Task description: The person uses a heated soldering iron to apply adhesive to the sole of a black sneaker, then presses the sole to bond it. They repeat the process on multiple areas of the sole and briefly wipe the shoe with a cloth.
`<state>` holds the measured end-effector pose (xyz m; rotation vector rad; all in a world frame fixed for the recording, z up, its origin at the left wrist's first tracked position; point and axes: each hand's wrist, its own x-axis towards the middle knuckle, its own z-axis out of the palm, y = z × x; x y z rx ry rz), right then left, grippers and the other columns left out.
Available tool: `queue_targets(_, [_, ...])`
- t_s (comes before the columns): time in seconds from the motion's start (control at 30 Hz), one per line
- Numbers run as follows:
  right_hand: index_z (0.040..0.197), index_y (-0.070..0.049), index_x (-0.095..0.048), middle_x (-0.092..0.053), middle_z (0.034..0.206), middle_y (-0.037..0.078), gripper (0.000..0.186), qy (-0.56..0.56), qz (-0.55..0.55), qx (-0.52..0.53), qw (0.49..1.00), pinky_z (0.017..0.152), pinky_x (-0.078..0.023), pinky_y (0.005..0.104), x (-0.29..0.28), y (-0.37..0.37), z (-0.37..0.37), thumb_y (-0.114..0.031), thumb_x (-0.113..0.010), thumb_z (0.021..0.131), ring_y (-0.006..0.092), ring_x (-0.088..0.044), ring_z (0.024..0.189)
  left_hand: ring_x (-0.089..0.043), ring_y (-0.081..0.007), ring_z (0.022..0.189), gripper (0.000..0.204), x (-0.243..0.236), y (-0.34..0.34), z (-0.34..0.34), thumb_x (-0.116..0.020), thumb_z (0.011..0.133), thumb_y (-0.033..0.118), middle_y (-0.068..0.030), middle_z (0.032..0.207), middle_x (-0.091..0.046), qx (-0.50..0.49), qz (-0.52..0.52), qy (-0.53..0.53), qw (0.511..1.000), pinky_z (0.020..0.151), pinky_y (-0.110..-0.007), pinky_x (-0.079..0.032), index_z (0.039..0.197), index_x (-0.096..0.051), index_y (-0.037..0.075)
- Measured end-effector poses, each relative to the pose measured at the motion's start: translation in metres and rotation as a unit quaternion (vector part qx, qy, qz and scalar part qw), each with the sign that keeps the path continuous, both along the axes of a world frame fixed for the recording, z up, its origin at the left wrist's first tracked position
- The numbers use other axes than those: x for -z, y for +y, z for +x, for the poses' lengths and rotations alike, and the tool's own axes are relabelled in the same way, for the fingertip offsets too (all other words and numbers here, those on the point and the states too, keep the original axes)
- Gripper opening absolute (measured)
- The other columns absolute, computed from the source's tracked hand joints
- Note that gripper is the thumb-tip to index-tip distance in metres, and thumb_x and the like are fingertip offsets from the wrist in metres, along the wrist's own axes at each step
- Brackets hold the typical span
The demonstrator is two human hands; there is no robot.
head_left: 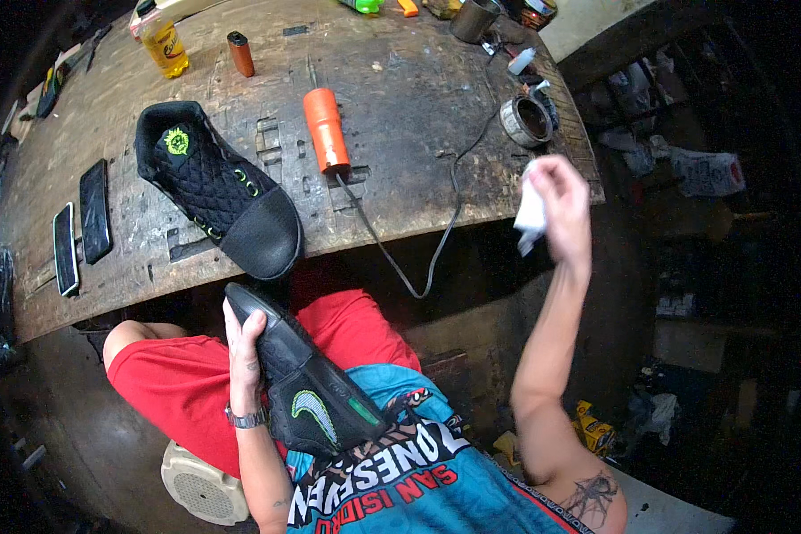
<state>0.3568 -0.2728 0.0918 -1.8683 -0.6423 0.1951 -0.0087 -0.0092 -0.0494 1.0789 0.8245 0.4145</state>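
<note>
My left hand [246,343] grips a black sneaker [307,378] near its toe. The shoe lies tilted across my lap against my shirt, its side with a pale, green-edged emblem facing up. Out to the right, past the table's edge, my raised right hand [562,200] pinches a white, crumpled piece that looks like cloth or tissue [531,214]. Just beyond that hand stands an open round tin [525,122] with a dark inside. The matching black sneaker [222,191] rests on the table, toe toward me, its insole marked with a yellow-green print.
On the worn wooden table [400,107] lies an orange corded tool [326,132], its grey cable [427,267] hanging over the front edge. Two phones [95,211] lie at left. Farther back are an orange lighter-like object [240,55], a yellow drink bottle [162,43] and a metal cup [475,20].
</note>
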Motion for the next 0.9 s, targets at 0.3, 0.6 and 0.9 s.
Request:
queue_targets(0.3, [0.095,-0.002,-0.077,-0.076,0.094,0.022,0.017,-0.194,-0.413,0.016,0.89,0.083,-0.057,0.0435,0.037,-0.009,0.226,-0.013,-0.072,0.083,0.0348,-0.075,0.093,-0.054,-0.0179,0.113,0.076,0.002,0.004,0.006,-0.071,0.089,0.037,-0.0069,0.131,-0.055,-0.005,0.021,0.017,1.0,0.101,-0.033,-0.045,0.151,-0.041,0.005])
queue_targets(0.6, [0.096,-0.003,-0.078,-0.075,0.099,0.025,0.021,-0.202,-0.488,-0.003,0.849,0.092,-0.056,0.0477,0.041,0.013,0.247,-0.007,-0.062,0.082,0.0401,-0.073,0.101,-0.053,-0.0189,0.116,0.077,-0.001,0.003,0.005,-0.071,0.089,0.037,-0.0073,0.133,-0.054,-0.022,0.024,0.034,0.999,0.103,-0.034,-0.044,0.151,-0.041,0.004])
queue_targets(0.9, [0.092,0.0,-0.072,-0.069,0.087,-0.002,0.013,-0.092,-0.171,-0.045,0.98,0.072,-0.049,0.0254,-0.025,0.02,0.083,-0.013,-0.075,0.091,0.0068,-0.061,0.08,-0.048,-0.0232,0.129,0.084,0.002,-0.001,0.001,-0.073,0.087,0.036,-0.0114,0.142,-0.05,-0.036,0.047,0.073,0.996,0.113,-0.035,-0.037,0.155,-0.038,0.003])
